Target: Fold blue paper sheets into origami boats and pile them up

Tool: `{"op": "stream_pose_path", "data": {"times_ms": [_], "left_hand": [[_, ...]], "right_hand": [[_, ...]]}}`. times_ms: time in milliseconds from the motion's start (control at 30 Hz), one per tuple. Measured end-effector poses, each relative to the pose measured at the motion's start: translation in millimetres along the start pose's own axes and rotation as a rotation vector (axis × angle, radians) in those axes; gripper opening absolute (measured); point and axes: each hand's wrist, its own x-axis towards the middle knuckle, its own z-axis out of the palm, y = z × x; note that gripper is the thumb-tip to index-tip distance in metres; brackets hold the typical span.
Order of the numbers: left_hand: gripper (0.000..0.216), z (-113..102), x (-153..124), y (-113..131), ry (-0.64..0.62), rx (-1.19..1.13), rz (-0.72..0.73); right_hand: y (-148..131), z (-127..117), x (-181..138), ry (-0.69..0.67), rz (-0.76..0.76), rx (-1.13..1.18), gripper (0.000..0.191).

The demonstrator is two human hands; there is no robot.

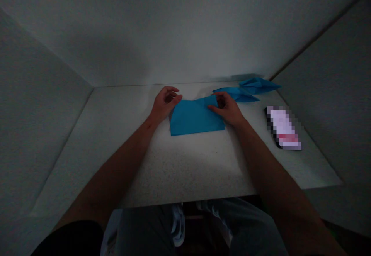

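Observation:
A folded sheet of blue paper (pixel 197 117) stands out on the pale tabletop in front of me, its fold lines faint and its top edge uneven. My right hand (pixel 227 108) grips the sheet's upper right corner, thumb on the near face and fingers behind. At the upper left corner is my left hand (pixel 165 103), its fingers curved and apart from the thumb. The left thumb tip is right by the paper's edge; whether it presses on it is hard to see in the dim light.
Behind my right hand lie two folded blue paper shapes with pointed ends, a nearer one (pixel 239 94) and a farther one (pixel 257 85). A phone (pixel 284 128) with a blurred lit screen rests at the right. Walls enclose the table (pixel 174 171) at the back and sides.

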Motion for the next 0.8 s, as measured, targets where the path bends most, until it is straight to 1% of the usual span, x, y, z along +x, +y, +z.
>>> {"op": "stream_pose_path", "data": {"times_ms": [67,100,200,333,400,433,567,633,733,800], "left_hand": [[0.044,0,-2,5,-0.066,-0.014,0.03],[0.044,1,-4,7,-0.109,0.0,0.041],[0.041,1,-7,13,-0.233,0.107,0.083],[0.032,2,-10,17,-0.335,0.263,0.148],[0.026,4,-10,18,-0.371,0.31,0.157],[0.025,4,-10,18,-0.381,0.324,0.16],[0.023,6,-9,16,-0.395,0.354,0.178],[0.024,5,-9,14,-0.408,0.379,0.194],[0.033,4,-8,12,-0.456,0.421,0.234],[0.041,4,-7,12,-0.478,0.453,0.262]], "right_hand": [[-5,0,-2,-0.036,-0.009,-0.049,0.048],[-8,0,-3,-0.053,-0.015,-0.071,0.046],[-16,1,-4,-0.081,-0.036,-0.084,0.05],[-22,0,-4,-0.127,-0.103,-0.07,0.06],[-23,-1,-4,-0.159,-0.133,-0.092,0.064],[-23,-1,-4,-0.179,-0.139,-0.111,0.062],[-20,0,-3,-0.264,-0.166,-0.187,0.044],[-18,0,-2,-0.296,-0.188,-0.228,0.041],[-16,0,-1,-0.309,-0.213,-0.295,0.044],[-15,-1,-2,-0.285,-0.221,-0.353,0.051]]}}
